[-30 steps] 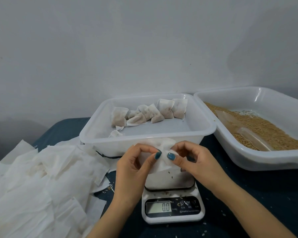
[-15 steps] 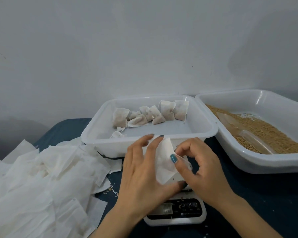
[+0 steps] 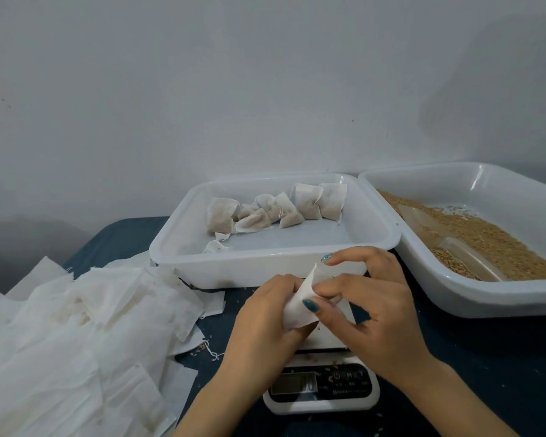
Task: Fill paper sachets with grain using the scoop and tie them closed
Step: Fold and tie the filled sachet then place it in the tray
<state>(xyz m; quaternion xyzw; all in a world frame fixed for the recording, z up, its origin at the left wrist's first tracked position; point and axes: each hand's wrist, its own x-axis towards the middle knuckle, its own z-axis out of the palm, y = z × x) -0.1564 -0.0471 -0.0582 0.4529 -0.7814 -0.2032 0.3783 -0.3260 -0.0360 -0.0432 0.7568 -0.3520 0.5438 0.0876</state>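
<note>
A pile of loose sachets (image 3: 76,326) is lying at the left. The right tub (image 3: 486,298) is holding grain (image 3: 498,247) and the scoop (image 3: 423,222); the middle tub (image 3: 265,263) is holding filled sachets (image 3: 306,201). Over the scale (image 3: 322,395), the left hand (image 3: 262,335) and right hand (image 3: 369,320) are both pinching one paper sachet (image 3: 298,307).

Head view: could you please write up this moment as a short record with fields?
held item: white paper sachet, looks unfilled, above the white digital kitchen scale
left hand: fingers curled round the sachet
right hand: thumb and fingers pinch the sachet
scoop: clear plastic scoop lying in the brown grain, untouched
grain holder: right white plastic tray
finished: filled paper sachets in the middle white plastic tray
spare stock: heap of flat white paper sachets, left
</note>
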